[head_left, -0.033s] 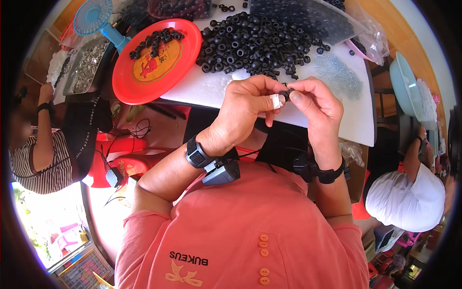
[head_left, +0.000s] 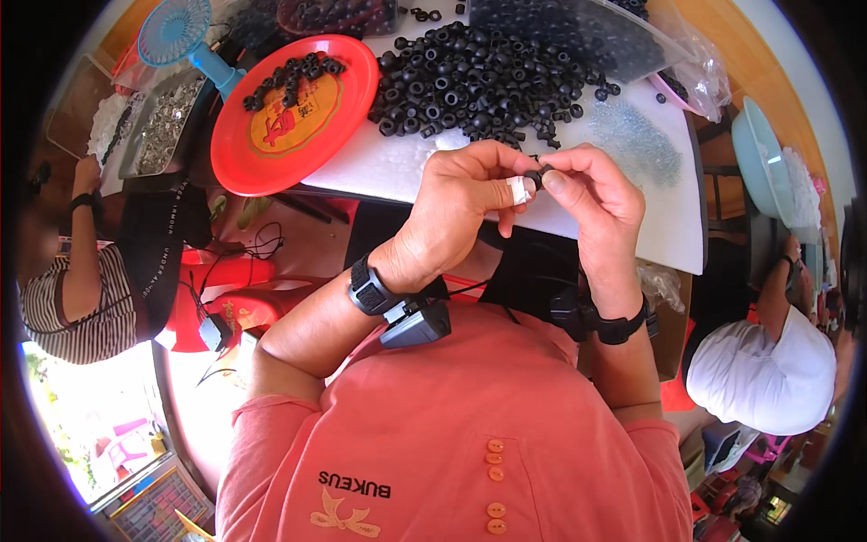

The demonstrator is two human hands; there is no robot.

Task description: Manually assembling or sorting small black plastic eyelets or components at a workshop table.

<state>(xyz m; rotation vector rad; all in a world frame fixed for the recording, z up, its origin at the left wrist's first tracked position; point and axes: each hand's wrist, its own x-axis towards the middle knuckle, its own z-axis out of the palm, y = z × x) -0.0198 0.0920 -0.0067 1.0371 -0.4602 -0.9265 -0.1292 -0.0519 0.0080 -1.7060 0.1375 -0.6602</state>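
My left hand, with white tape round the thumb, pinches a small black ring-like part. The thumb and forefinger of my right hand close on the same small part from the other side. Fingertips cover most of it, so its full shape is hidden. Just beyond my hands, a heap of small black round parts, some with holes, lies on the white tabletop. To the left, a red plate carries several like black parts.
A clear plastic box of black parts stands behind the heap. A blue fan and a metal tray of small pieces sit at far left. Light blue basin at right. A person in stripes and one in white flank me.
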